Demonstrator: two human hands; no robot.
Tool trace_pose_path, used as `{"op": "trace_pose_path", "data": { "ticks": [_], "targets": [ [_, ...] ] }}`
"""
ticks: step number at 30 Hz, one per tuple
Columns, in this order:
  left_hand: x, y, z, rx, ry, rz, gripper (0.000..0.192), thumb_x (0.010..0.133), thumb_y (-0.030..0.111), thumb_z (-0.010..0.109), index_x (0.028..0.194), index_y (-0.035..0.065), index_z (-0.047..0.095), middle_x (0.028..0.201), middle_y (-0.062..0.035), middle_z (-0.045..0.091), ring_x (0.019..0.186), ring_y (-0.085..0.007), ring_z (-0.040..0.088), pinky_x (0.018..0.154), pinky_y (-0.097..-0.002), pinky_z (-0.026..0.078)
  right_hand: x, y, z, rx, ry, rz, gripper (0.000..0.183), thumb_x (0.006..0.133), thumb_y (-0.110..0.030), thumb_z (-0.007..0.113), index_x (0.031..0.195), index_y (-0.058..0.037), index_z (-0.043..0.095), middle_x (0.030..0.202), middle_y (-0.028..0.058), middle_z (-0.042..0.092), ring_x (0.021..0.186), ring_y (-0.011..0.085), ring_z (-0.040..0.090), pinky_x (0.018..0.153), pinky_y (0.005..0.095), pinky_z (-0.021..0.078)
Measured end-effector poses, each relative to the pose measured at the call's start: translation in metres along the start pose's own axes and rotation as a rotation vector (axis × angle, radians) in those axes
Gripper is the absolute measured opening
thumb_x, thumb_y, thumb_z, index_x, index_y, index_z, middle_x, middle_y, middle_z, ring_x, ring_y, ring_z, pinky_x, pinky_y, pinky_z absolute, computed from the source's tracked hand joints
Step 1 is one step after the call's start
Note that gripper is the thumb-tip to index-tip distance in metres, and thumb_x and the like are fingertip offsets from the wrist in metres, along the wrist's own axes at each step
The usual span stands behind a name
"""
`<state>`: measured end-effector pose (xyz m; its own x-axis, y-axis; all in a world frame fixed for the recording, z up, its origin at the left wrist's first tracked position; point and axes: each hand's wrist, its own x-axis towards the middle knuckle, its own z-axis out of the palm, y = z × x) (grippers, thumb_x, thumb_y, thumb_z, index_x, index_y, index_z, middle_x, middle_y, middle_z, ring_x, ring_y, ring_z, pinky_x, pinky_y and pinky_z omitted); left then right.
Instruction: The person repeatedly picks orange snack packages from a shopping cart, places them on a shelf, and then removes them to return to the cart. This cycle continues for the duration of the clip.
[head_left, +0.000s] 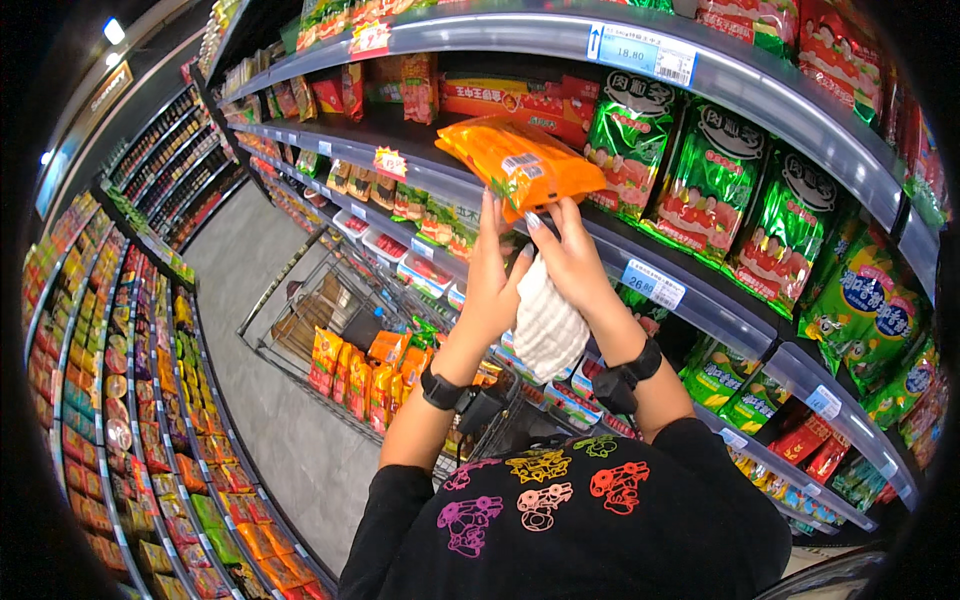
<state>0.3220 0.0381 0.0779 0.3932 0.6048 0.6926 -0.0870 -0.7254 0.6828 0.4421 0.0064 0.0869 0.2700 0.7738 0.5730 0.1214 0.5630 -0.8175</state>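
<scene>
An orange plastic snack bag, with a barcode label facing up, is held at the front of a shelf. My left hand grips its near left edge, fingers pointing up along the bag. On the bag's near right edge is my right hand, with its fingertips partly hidden under the package. A white quilted cloth hangs between my hands, just below the bag; which hand holds it, I cannot tell. Black bands with small devices circle both wrists.
Green foil sausage packs stand right of the bag, behind a clear shelf edge with price tags. Below left is a wire shopping cart holding orange and yellow packets. Across the grey aisle floor runs another stocked shelf.
</scene>
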Motion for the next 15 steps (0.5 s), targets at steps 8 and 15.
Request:
{"op": "trace_pose_path", "data": {
  "ticks": [8, 15],
  "targets": [
    [-0.014, -0.019, -0.004, -0.118, 0.033, -0.164, 0.07, 0.084, 0.003, 0.048, 0.142, 0.0052, 0.008, 0.134, -0.0252, 0.035, 0.11, -0.0287, 0.05, 0.087, -0.0347, 0.044, -0.017, 0.003, 0.006, -0.18, 0.153, -0.026, 0.048, 0.08, -0.011, 0.059, 0.123, -0.0006, 0.04, 0.123, 0.0186, 0.05, 0.114, 0.0281, 0.05, 0.092, 0.0349, 0.0385],
    [-0.047, -0.062, -0.006, -0.266, 0.124, -0.35, 0.054, 0.086, 0.006, 0.051, 0.135, 0.0053, 0.026, 0.12, -0.016, 0.049, 0.102, -0.0204, 0.051, 0.085, -0.0316, 0.044, -0.05, 0.014, 0.02, -0.1, 0.177, -0.058, 0.014, 0.078, 0.002, 0.056, 0.092, 0.0034, 0.057, 0.086, 0.009, 0.064, 0.079, 0.0138, 0.062, 0.067, 0.0247, 0.0478]
  ]
}}
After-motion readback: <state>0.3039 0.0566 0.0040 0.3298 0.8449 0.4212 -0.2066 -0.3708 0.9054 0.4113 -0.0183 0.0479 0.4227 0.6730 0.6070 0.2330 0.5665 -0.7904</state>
